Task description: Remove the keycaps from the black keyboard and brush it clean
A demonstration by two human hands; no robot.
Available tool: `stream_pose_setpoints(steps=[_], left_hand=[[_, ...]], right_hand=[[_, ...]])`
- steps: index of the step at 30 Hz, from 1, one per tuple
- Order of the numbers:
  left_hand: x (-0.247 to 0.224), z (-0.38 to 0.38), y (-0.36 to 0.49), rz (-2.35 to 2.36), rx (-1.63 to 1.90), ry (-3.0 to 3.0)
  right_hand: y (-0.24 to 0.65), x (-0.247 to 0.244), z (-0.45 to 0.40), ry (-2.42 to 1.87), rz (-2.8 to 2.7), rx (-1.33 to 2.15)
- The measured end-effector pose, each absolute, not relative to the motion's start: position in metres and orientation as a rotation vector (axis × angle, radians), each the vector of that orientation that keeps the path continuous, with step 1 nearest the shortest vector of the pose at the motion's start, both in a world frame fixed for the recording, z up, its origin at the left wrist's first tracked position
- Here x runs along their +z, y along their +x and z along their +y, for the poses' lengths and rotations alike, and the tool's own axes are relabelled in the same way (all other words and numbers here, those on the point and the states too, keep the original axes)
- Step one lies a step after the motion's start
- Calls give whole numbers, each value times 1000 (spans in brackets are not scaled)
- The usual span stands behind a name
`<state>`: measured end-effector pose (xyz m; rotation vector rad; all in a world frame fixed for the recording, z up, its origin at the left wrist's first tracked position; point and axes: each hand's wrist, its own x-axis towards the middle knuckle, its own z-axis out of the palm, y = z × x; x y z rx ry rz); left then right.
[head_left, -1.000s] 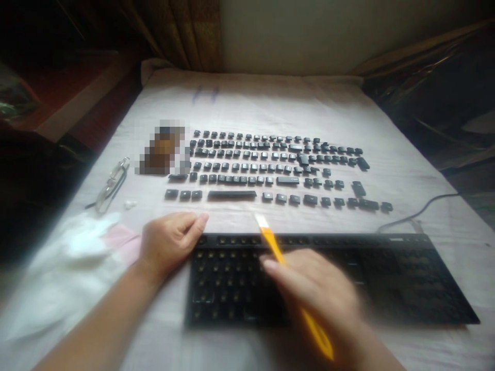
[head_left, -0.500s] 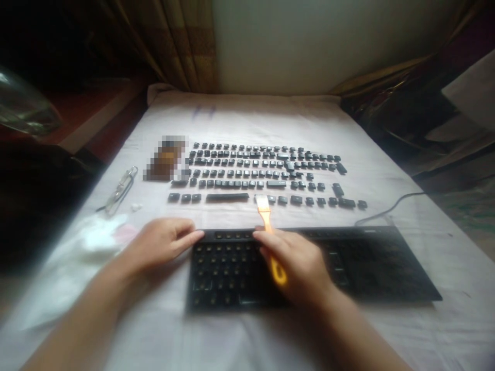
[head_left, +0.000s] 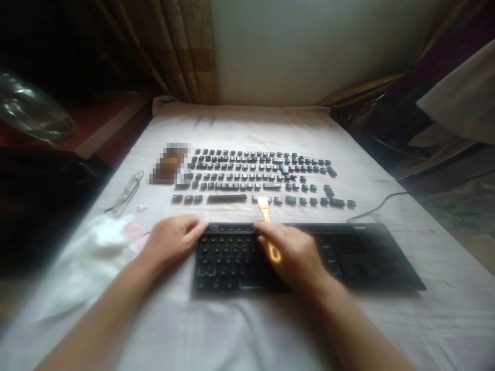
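Observation:
A black keyboard (head_left: 359, 257) with its keycaps taken off lies flat on the pale sheet, sockets facing up. My left hand (head_left: 172, 238) grips its upper left corner, thumb on top of the edge; the other fingers are partly hidden. Over the middle of the keyboard, my right hand (head_left: 296, 252) is closed around a small brush (head_left: 264, 212) with an orange handle and pale bristles. The bristles point away from me, past the top edge, in front of the nearest row of loose keycaps (head_left: 227, 198).
Several rows of keycaps spread beyond the keyboard. Eyeglasses (head_left: 126, 193) and a crumpled white cloth (head_left: 93, 257) lie at the left, near a pixelated brown object (head_left: 169, 164). A cable (head_left: 377, 205) runs off right. A curtain (head_left: 185, 51) hangs behind.
The camera view has shifted slightly, so the scene sits a little differently. Both hands keep their holds, and the brush stays at nearly the same place over the keyboard.

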<state>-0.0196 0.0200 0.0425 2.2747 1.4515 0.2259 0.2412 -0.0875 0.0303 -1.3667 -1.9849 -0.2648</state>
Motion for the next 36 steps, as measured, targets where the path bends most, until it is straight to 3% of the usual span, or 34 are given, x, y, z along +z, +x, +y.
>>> stream_pose_setpoints(steps=[5,18,27,36], left_hand=[[38,22,-17,1456,293,2267],[31,28,-18,1391,630,2144],[32,45,-1,1400,1010,1974],[20,41,5,1274,930,1901]], right_hand=[[243,37,-88,-1284,-1896,-221],[260,75,-94,-1339,-1222,395],[246,75,-84,-1294,-1299,358],[233,47,-89,-1280,-1452,276]])
